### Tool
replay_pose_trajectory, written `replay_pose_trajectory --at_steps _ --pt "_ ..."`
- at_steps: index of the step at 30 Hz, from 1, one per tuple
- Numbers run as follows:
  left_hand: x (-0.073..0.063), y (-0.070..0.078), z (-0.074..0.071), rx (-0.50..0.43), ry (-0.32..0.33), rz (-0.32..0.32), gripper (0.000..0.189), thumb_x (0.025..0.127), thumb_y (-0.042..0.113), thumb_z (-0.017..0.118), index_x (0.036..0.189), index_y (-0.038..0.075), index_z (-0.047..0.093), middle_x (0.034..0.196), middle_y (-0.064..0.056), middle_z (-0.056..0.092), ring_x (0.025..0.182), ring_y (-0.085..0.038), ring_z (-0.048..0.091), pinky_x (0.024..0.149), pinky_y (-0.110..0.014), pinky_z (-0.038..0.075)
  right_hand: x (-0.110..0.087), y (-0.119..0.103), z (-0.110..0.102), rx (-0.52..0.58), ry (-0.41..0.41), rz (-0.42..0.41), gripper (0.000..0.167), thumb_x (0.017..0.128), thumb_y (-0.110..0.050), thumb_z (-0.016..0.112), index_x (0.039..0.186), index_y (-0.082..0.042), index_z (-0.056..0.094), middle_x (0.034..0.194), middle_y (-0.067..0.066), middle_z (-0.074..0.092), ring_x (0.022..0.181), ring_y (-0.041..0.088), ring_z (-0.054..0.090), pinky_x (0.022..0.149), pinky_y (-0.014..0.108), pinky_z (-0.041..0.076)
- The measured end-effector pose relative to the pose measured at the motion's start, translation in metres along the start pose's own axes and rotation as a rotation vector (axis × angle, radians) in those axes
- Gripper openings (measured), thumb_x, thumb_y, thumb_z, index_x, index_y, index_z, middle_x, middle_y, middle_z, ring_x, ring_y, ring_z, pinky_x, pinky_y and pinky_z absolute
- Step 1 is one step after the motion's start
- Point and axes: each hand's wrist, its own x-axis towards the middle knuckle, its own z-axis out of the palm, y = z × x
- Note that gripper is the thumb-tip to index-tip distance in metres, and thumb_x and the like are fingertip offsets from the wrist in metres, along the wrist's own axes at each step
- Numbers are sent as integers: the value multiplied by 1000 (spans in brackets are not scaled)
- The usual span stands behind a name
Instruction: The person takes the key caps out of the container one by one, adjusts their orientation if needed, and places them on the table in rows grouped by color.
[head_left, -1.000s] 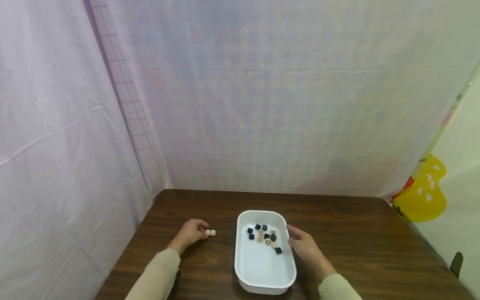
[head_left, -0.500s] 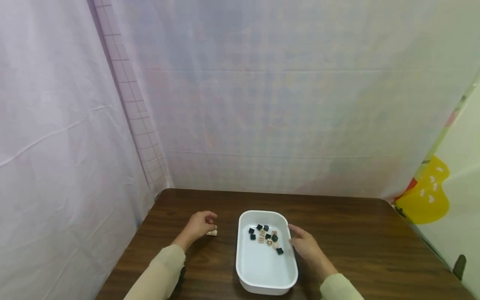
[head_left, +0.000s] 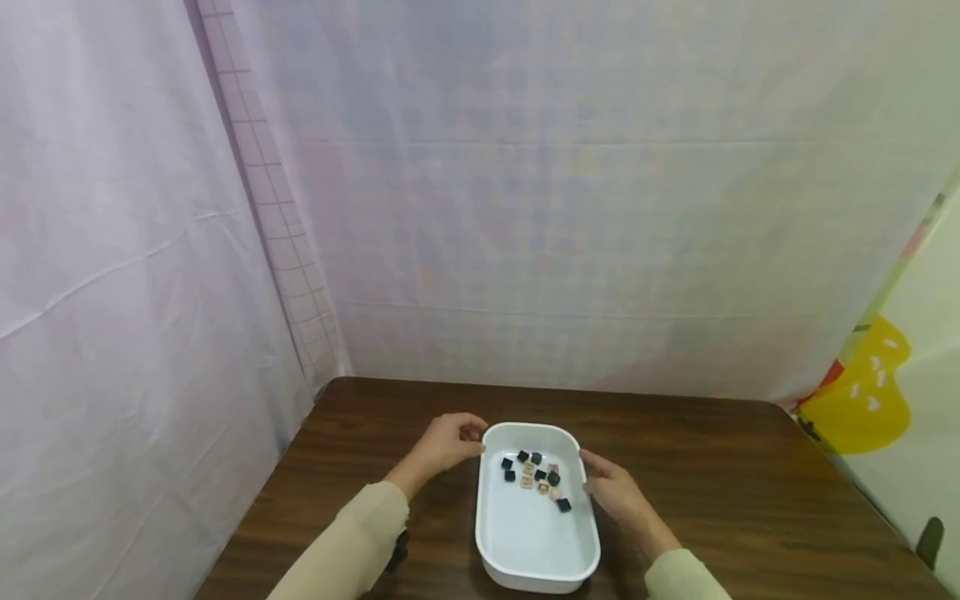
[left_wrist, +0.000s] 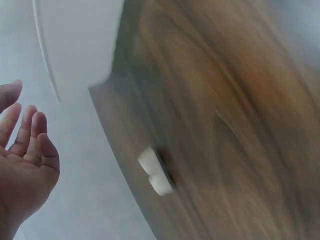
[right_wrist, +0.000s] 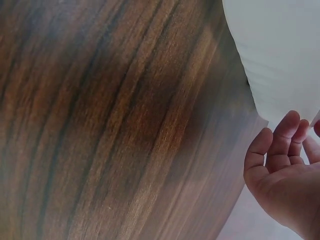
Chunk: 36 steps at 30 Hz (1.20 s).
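Observation:
In the head view my left hand (head_left: 444, 442) is beside the far left corner of the white tray (head_left: 536, 542), its fingertips at the rim; whether they touch it I cannot tell. The left wrist view shows that hand's fingers (left_wrist: 39, 125) loosely bent, with nothing visible in them. Two cream keycap-like pieces (left_wrist: 161, 184) lie side by side on the table there, hidden under the hand from above. On the tray's right side, my right hand (head_left: 613, 492) holds the rim. Several black keycap-like pieces (head_left: 564, 505) and tan ones (head_left: 527, 482) lie scattered inside the tray's far half.
A dark brown wooden table (head_left: 697, 467) carries the tray near its front edge. Pale curtains (head_left: 540, 208) hang behind the table and on the left. At the right, a white cloth with a yellow printed shape (head_left: 858, 400) hangs by the edge.
My left hand has left the two cream pieces and moved right to the tray's left rim. My right hand stays on the tray's right side. The view has shifted slightly.

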Motion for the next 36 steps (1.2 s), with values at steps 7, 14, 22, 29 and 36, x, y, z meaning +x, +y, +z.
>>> replay_pose_trajectory --at_steps 7,14,22,29,36 --pt "13 23 28 31 -83 -12 26 87 9 74 113 5 70 88 2 62 82 -13 56 71 -29 49 -5 -3 1 18 -4 11 60 88 0 53 147 3 41 142 34 43 129 51 43 101 63 36" --pt "20 36 58 81 -159 27 24 85 4 74 109 -1 71 83 0 63 75 -8 54 67 -24 47 -5 -1 1 2 5 -7 59 89 -1 54 147 2 42 143 34 42 129 52 43 101 63 37" --pt "22 33 81 185 -201 110 23 80 4 76 103 0 73 74 3 64 68 -3 51 66 -17 45 -11 0 1 2 38 -115 58 85 2 56 142 7 46 132 35 52 116 43 55 97 56 44" --pt "27 31 91 329 -252 77 24 82 12 78 105 7 77 67 9 56 64 -3 47 62 -17 41 -12 -2 0 -5 13 -58 58 88 1 54 145 4 44 131 35 53 117 45 54 96 59 43" --pt "28 29 97 437 -294 84 10 83 18 79 91 12 80 75 10 64 70 -2 52 70 -16 44 -12 -2 -1 14 22 -75 57 87 3 54 144 6 45 121 33 59 109 39 59 94 56 46"
